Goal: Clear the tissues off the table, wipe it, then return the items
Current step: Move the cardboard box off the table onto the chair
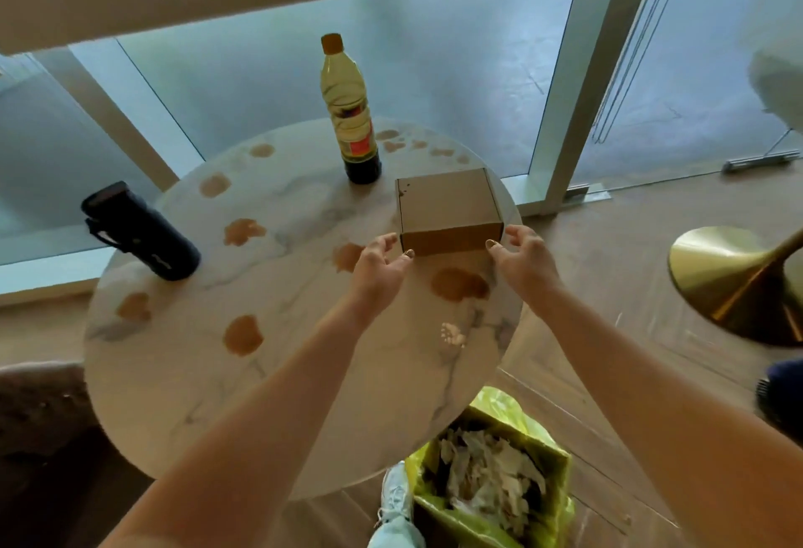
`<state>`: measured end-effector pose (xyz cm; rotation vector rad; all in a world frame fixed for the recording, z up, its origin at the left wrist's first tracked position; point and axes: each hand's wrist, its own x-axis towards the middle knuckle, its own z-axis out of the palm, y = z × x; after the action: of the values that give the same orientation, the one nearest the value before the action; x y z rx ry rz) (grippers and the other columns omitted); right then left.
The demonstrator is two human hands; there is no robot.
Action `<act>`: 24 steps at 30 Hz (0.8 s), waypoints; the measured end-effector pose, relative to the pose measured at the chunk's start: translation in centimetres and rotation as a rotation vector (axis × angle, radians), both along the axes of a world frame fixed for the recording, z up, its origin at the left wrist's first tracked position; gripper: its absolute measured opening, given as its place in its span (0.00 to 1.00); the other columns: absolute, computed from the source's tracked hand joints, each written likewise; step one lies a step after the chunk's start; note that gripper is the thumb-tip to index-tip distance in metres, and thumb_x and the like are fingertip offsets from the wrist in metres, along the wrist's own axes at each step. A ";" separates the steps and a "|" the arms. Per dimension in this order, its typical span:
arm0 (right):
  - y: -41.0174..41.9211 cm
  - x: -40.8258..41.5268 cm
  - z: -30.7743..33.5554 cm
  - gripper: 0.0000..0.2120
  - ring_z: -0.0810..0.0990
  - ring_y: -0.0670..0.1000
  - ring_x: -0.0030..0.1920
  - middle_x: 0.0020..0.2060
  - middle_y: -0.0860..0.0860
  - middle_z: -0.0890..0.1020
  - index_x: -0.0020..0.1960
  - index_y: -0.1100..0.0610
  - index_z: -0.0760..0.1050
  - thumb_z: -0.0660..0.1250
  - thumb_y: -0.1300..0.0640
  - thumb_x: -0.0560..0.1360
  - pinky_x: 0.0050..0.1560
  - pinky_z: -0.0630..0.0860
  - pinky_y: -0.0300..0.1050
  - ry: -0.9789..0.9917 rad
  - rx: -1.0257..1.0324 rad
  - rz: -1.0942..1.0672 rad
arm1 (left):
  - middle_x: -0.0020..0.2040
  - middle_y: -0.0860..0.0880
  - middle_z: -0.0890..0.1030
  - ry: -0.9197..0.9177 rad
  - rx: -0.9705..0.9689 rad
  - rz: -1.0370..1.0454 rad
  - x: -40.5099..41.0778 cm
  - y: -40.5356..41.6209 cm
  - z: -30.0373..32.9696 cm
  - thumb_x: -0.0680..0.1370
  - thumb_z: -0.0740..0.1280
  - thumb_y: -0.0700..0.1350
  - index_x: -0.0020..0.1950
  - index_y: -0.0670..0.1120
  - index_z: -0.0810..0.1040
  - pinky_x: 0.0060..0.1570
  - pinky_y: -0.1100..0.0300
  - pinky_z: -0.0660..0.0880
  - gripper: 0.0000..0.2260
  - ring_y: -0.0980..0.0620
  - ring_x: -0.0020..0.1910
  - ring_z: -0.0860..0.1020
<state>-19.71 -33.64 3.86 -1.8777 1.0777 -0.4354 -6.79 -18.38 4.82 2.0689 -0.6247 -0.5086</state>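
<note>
A round white marble table [182, 374] carries several brown spill stains [243, 334]. A brown cardboard box [447, 211] sits near its right edge. My left hand [380, 263] hovers at the box's near left corner and my right hand [521, 258] at its near right corner, both with fingers spread and slightly curved, neither gripping. A tall bottle [350, 113] with dark liquid at the bottom stands behind the box. A dark flask [139, 230] stands at the table's left edge. A small pale crumb patch [452, 334] lies on the right side.
A bin with a yellow-green bag [549, 460] full of crumpled tissues [486, 478] stands on the wooden floor below the table's near right edge. A gold stool base [734, 282] is at right. Glass panels run behind the table. My shoe [395, 499] is by the bin.
</note>
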 end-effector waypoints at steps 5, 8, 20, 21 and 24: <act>-2.8 4.0 -1.0 0.26 0.70 0.57 0.63 0.65 0.59 0.70 0.70 0.60 0.63 0.65 0.51 0.76 0.64 0.68 0.49 0.067 0.036 -0.076 | 0.70 0.43 0.67 0.115 0.029 -0.036 4.9 -3.4 -1.7 0.77 0.64 0.49 0.72 0.42 0.61 0.68 0.51 0.65 0.26 0.48 0.68 0.67; -4.1 5.9 -2.1 0.29 0.68 0.57 0.66 0.67 0.59 0.68 0.71 0.60 0.60 0.64 0.49 0.76 0.67 0.67 0.53 0.120 0.090 -0.112 | 0.72 0.43 0.63 0.235 0.030 -0.052 6.9 -5.0 -3.1 0.78 0.63 0.50 0.73 0.41 0.57 0.69 0.52 0.62 0.28 0.47 0.70 0.65; -5.6 8.7 -4.3 0.21 0.75 0.55 0.57 0.58 0.55 0.76 0.65 0.58 0.68 0.60 0.47 0.77 0.58 0.73 0.50 0.068 0.270 -0.265 | 0.66 0.44 0.66 0.272 0.094 -0.084 8.5 -7.7 -6.4 0.80 0.58 0.51 0.71 0.44 0.62 0.69 0.49 0.61 0.21 0.45 0.67 0.64; -5.4 8.6 -4.2 0.20 0.75 0.54 0.56 0.57 0.54 0.76 0.64 0.58 0.68 0.61 0.48 0.77 0.57 0.73 0.49 0.046 0.258 -0.265 | 0.66 0.43 0.66 0.253 0.083 -0.073 8.4 -7.7 -6.4 0.80 0.58 0.50 0.71 0.45 0.63 0.69 0.49 0.61 0.21 0.45 0.67 0.64; -4.7 8.2 -3.0 0.17 0.77 0.52 0.52 0.53 0.53 0.78 0.63 0.57 0.69 0.61 0.50 0.78 0.53 0.75 0.45 -0.035 0.251 -0.244 | 0.65 0.42 0.67 0.234 0.054 -0.038 7.6 -6.9 -5.8 0.80 0.58 0.50 0.69 0.43 0.64 0.68 0.47 0.62 0.20 0.44 0.65 0.65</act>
<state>-11.55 -38.33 0.90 -1.5210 1.2814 -0.4476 0.83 -25.31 -0.96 2.0123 -0.5171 -0.7843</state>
